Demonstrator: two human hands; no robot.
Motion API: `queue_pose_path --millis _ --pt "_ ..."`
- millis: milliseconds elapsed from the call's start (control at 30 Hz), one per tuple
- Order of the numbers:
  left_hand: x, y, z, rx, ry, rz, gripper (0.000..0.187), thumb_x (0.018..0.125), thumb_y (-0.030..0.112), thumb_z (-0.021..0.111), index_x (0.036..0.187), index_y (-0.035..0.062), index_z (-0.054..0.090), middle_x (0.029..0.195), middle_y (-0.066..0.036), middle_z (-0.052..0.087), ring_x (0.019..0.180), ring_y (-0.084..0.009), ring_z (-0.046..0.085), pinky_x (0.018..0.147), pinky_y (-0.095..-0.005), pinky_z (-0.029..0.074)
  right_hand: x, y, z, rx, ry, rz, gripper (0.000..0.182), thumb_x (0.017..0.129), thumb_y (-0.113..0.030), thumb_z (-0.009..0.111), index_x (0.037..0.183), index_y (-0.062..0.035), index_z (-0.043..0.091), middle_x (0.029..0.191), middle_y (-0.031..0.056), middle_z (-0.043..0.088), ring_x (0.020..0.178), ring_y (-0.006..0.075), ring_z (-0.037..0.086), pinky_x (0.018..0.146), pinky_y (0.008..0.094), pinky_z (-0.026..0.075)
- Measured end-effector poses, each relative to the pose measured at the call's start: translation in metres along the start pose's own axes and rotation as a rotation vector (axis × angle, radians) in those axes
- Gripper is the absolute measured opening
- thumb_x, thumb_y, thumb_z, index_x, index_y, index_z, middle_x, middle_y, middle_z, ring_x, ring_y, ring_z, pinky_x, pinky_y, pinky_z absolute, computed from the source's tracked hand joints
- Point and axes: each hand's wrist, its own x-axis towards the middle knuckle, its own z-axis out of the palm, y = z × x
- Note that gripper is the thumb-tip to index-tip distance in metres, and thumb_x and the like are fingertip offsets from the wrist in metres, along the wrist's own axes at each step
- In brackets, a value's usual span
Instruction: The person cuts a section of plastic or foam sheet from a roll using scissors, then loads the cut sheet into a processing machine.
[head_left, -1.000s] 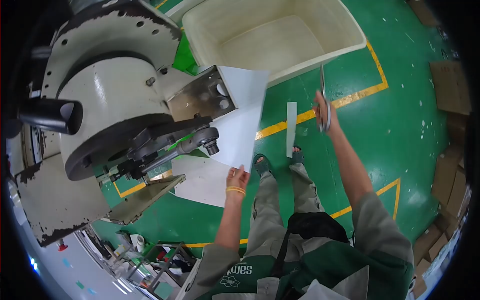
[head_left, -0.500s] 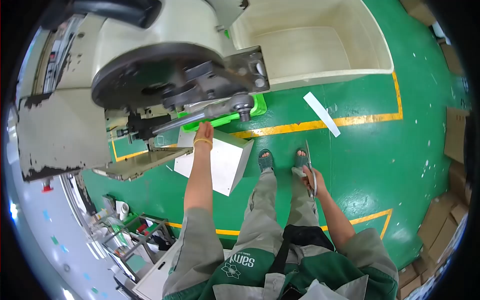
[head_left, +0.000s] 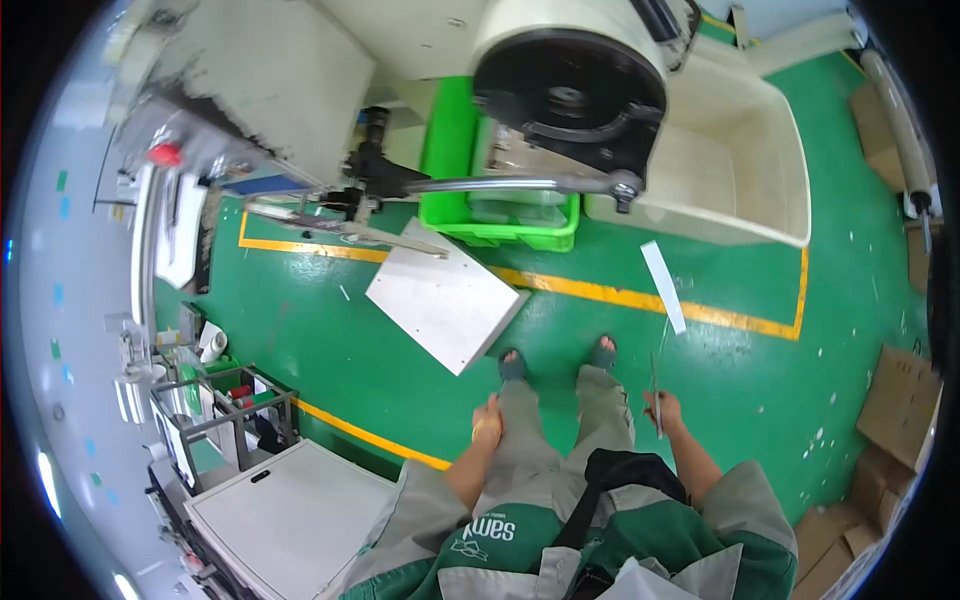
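My right hand [head_left: 664,408] is closed round the handles of a pair of scissors [head_left: 656,385], whose thin blades point away from me beside my right leg. My left hand [head_left: 487,420], with a yellow band at the wrist, hangs by my left thigh. Its fingers look loosely stretched, and I see nothing in them. Ahead of it lies a white panel-topped box [head_left: 445,300] on the floor. On the green floor beyond the scissors is a white strip [head_left: 663,287].
A machine with a black disc [head_left: 570,95] and a metal rod [head_left: 500,184] stands ahead. Beneath it is a green crate [head_left: 508,236] with clear bags; a cream bin [head_left: 735,222] stands right of it. Left are a metal-framed cart [head_left: 222,425] and a white cabinet top [head_left: 290,510]. Cardboard boxes [head_left: 900,405] line the right.
My left hand has dropped from near the machine's rod to beside my thigh. My view has shifted, showing more of the green crate. The scissors are still in my right hand.
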Motion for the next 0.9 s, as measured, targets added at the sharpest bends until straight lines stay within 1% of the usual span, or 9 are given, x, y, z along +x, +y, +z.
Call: queue_pose_path --millis 100,167,367,467,533,667,767,867,900 --pt "0.014 -0.086 -0.056 0.070 0.086 -0.107 0.038 0.083 0.036 0.048 0.064 0.0040 0.055 0.053 -0.010 0.056 0.045 -0.0188 0.055 0.043 -0.0290 0.043 -0.041 -0.038 0.008 -0.071 -0.087 0.037 0.037 0.074 -0.035 0.062 0.080 0.0007 0.060 0.055 0.0090 0.058 0.045 0.0155 0.054 0.040 0.0303 0.042" --pt "0.013 -0.100 -0.094 -0.258 0.028 -0.214 0.026 0.083 0.027 0.051 0.077 0.0026 0.055 0.060 -0.010 0.059 0.050 -0.0191 0.057 0.047 -0.0295 0.047 -0.052 -0.047 0.027 -0.194 -0.134 -0.085 0.037 0.073 -0.037 0.063 0.077 -0.0002 0.061 0.056 0.0096 0.059 0.047 0.0184 0.057 0.045 0.0317 0.044" --pt "0.024 -0.147 -0.215 -0.553 -0.041 0.115 0.020 0.082 0.020 0.056 0.088 0.0016 0.052 0.072 -0.009 0.059 0.062 -0.0170 0.059 0.055 -0.0286 0.048 -0.112 -0.153 0.121 -0.552 -0.222 -0.414 0.039 0.071 -0.044 0.064 0.079 -0.0053 0.060 0.060 0.0071 0.061 0.058 0.0207 0.061 0.058 0.0318 0.048" --pt "0.017 -0.189 -0.293 -0.696 0.077 0.143 0.021 0.080 0.016 0.058 0.092 0.0008 0.052 0.077 -0.011 0.060 0.061 -0.0182 0.060 0.053 -0.0281 0.049 -0.130 -0.211 0.197 -0.730 -0.157 -0.867 0.041 0.072 -0.046 0.062 0.082 -0.0064 0.061 0.068 0.0085 0.062 0.062 0.0210 0.062 0.062 0.0324 0.048" --pt "0.022 -0.239 -0.335 -0.772 0.280 0.069 0.018 0.079 0.015 0.057 0.089 0.0011 0.051 0.073 -0.012 0.059 0.059 -0.0204 0.060 0.053 -0.0288 0.050 -0.208 -0.309 0.228 -0.769 -0.378 -0.741 0.043 0.072 -0.046 0.060 0.087 -0.0061 0.060 0.080 0.0120 0.063 0.069 0.0258 0.062 0.066 0.0353 0.048" --pt "0.051 -0.365 -0.381 -1.120 0.588 -0.120 0.010 0.079 0.010 0.053 0.086 0.0064 0.047 0.064 -0.008 0.056 0.050 -0.0184 0.055 0.043 -0.0278 0.045 -0.294 -0.416 0.279 -0.758 -0.428 -1.039 0.042 0.073 -0.043 0.059 0.093 -0.0065 0.057 0.089 0.0155 0.061 0.085 0.0342 0.057 0.076 0.0403 0.045" --pt "0.013 -0.384 -0.405 -1.575 0.538 -0.244 0.008 0.078 0.008 0.052 0.083 0.0080 0.046 0.062 -0.007 0.053 0.048 -0.0170 0.052 0.042 -0.0263 0.044 -0.294 -0.441 0.308 -0.714 -0.456 -1.083 0.042 0.072 -0.043 0.060 0.093 -0.0063 0.057 0.089 0.0169 0.060 0.085 0.0351 0.057 0.076 0.0396 0.045" --pt "0.018 -0.395 -0.383 -1.531 0.492 -0.332 0.009 0.078 0.007 0.054 0.083 0.0065 0.047 0.065 -0.008 0.055 0.050 -0.0177 0.053 0.044 -0.0275 0.045 -0.295 -0.442 0.309 -0.866 -0.463 -0.891 0.043 0.072 -0.043 0.061 0.091 -0.0050 0.058 0.090 0.0169 0.061 0.085 0.0334 0.058 0.074 0.0385 0.045" --pt "0.023 -0.395 -0.370 -1.505 0.454 -0.353 0.009 0.078 0.007 0.054 0.083 0.0060 0.047 0.066 -0.009 0.055 0.051 -0.0179 0.054 0.044 -0.0279 0.045 -0.300 -0.439 0.302 -0.833 -0.563 -0.673 0.045 0.070 -0.045 0.062 0.090 -0.0047 0.059 0.088 0.0162 0.061 0.084 0.0313 0.059 0.072 0.0372 0.046"
